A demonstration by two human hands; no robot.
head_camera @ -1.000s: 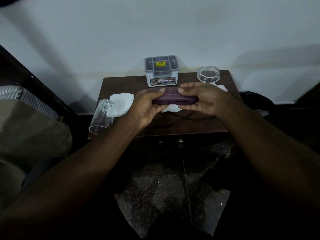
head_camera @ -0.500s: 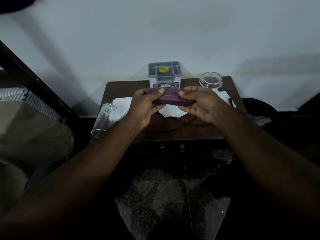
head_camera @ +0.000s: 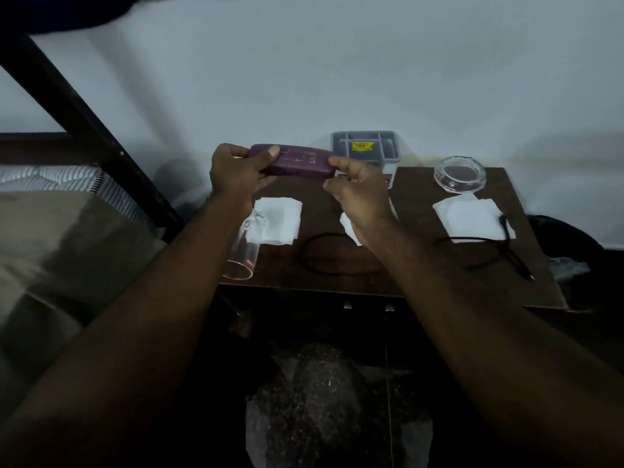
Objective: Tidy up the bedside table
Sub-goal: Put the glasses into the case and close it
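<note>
Shift: purple case [head_camera: 297, 160] rose leftward, from over the centre of the bedside table [head_camera: 415, 190] to its rear-left corner.
Left hand [head_camera: 236, 173]: gripped case's left end — thumb on top.
Right hand [head_camera: 359, 197]: pinched its right end.

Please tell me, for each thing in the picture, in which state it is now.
purple case: closed, held in the air, left hand and right hand gripping its ends
drinking glass: lying on its side, mouth toward the viewer
grey organizer: upright, open top
glass dish: upright, looks empty
white tissues: lying flat, scattered
black cable: loose, untidy
</note>
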